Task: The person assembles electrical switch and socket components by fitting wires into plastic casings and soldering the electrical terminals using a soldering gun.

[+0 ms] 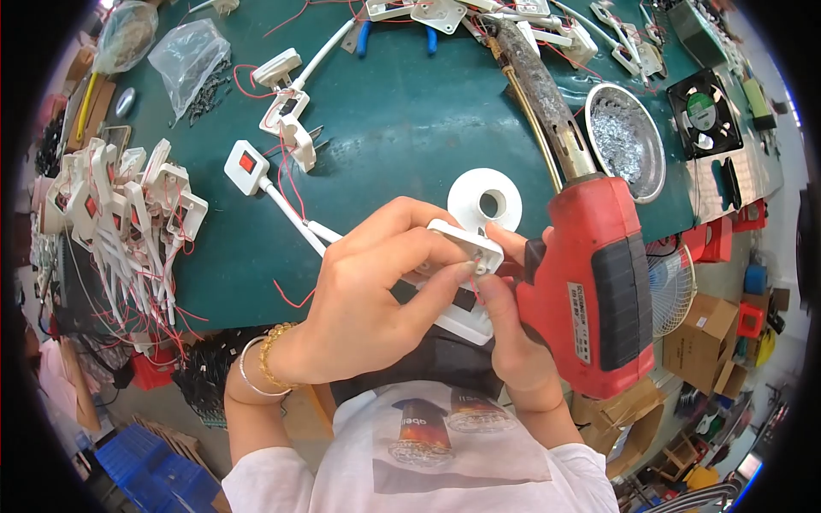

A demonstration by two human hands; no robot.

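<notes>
My left hand [376,282] pinches with thumb and forefinger at a thin red wire [475,289], at the end of a small white plastic housing [481,243]. My right hand [517,329] grips that housing between thumb and fingers. Beneath the hands is another white housing part [466,321] with a dark rectangular inset. A red-and-black soldering gun [590,282] with a long metal barrel stands in front of my right hand, its black trigger beside the fingers. Whether that hand also bears on the gun is hidden. A white ring-shaped spool [485,198] lies just beyond the fingers.
A white housing with a red switch [246,162] lies left on the green table [376,137]. Many similar wired pieces [128,205] are piled at far left. A bowl of silvery bits [626,141] and a black fan [704,111] stand right. Blue-handled pliers [363,38] lie at the back.
</notes>
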